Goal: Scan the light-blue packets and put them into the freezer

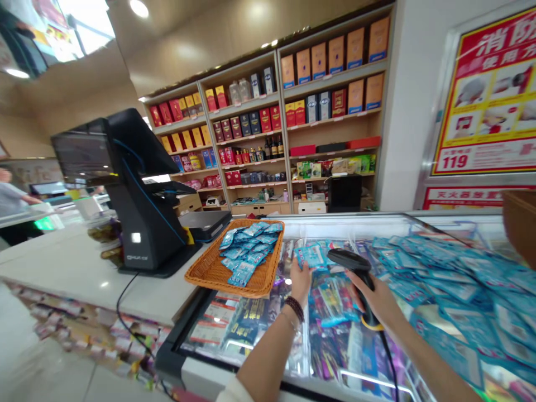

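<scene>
My left hand [302,276] is closed on a small blue packet [312,255], held above the glass top of a freezer [268,365]. A black barcode scanner [352,261] is gripped in my right hand [374,293], its head tilted toward that packet and its cable hanging down. Left of my left hand, a wicker basket [201,272] holds a heap of similar blue packets [251,245]. To the right of the scanner, a wide pile of blue packets [456,285] is spread over the glass.
A black point-of-sale terminal [146,223] stands on the white counter [75,257] at the left, its cable running down the front. Shelves [247,162] with boxes and bottles line the back wall. A brown container [519,223] is at the right edge. Another person [14,195] appears far left.
</scene>
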The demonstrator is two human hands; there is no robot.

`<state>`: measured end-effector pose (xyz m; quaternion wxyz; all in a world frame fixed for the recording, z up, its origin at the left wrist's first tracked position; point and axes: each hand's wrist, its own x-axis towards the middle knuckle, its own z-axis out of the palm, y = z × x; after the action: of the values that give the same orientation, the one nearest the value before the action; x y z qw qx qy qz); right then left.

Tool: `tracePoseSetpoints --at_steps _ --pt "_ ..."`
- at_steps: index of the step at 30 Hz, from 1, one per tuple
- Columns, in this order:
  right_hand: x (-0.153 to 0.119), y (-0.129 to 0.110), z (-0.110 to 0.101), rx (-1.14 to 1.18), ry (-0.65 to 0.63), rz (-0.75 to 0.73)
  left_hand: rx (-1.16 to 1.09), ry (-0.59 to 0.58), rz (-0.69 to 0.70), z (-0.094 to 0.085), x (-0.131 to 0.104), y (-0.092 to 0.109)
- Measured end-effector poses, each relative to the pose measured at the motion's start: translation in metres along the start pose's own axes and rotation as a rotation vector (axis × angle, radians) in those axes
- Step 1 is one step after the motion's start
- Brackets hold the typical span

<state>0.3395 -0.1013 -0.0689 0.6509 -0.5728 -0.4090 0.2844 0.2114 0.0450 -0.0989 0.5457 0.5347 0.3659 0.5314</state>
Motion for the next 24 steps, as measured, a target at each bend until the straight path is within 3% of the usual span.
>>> tracePoseSetpoints --at_steps 3,6,10,14,17,20,22,24 --pt "0.005 -0.005 -0.039 -0.009 0.103 -0.008 0.056 -0.069 -0.031 0.016 0.002 -0.006" --pt "0.004 -0.015 -0.092 -0.089 0.229 -0.007 0.056 -0.193 -0.034 0.046 0.001 -0.012" --pt "-0.011 -0.026 -0.164 -0.19 0.398 -0.01 0.04 -0.375 -0.064 0.1 -0.006 -0.015" --pt "-0.031 -0.029 -0.217 -0.254 0.519 0.005 0.106 -0.545 -0.074 0.162 -0.018 -0.011" --pt "-0.043 -0.03 -0.24 -0.294 0.562 0.014 0.104 -0.668 -0.137 0.204 -0.033 -0.009" --pt "-0.05 -0.033 -0.247 -0.333 0.579 0.04 0.023 -0.717 -0.19 0.231 -0.049 -0.006" --pt "-0.051 -0.035 -0.245 -0.326 0.586 0.047 -0.006 -0.686 -0.125 0.235 -0.056 -0.002" --pt "-0.049 -0.038 -0.238 -0.306 0.581 0.043 0.0 -0.644 0.001 0.226 -0.057 0.005"
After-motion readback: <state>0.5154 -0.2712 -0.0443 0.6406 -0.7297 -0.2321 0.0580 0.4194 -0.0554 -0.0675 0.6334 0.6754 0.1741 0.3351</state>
